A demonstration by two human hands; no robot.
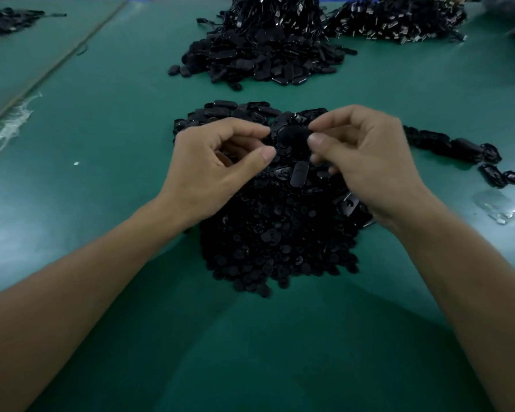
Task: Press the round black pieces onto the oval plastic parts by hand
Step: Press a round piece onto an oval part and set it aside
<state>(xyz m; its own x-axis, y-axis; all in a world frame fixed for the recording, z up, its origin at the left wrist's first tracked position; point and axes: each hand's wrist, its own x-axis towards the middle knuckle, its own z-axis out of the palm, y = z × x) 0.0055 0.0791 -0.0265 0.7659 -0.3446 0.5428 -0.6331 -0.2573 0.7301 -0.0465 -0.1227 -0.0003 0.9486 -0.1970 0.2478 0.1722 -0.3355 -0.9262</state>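
Green mat (116, 150), smooth, matte. Left hand (220, 165): thumb and forefinger pinch glossy oval (276, 132). At its 3 o'clock, right hand (366, 165): thumb and forefinger pinch round matte disc (292, 137), touching oval. Both above pile (280, 242) of loose black pieces. Taller heap (259, 59) at 12 o'clock.

The bare left forearm (87, 278) and bare right forearm (458, 278) extend forward from the lower corners and converge at centre. The left hand (217, 165) and right hand (369, 162) face each other, thumbs nearest the camera. Each pinches the same small black plastic part (290, 138) between thumb and forefinger tips; the remaining fingers are curled.
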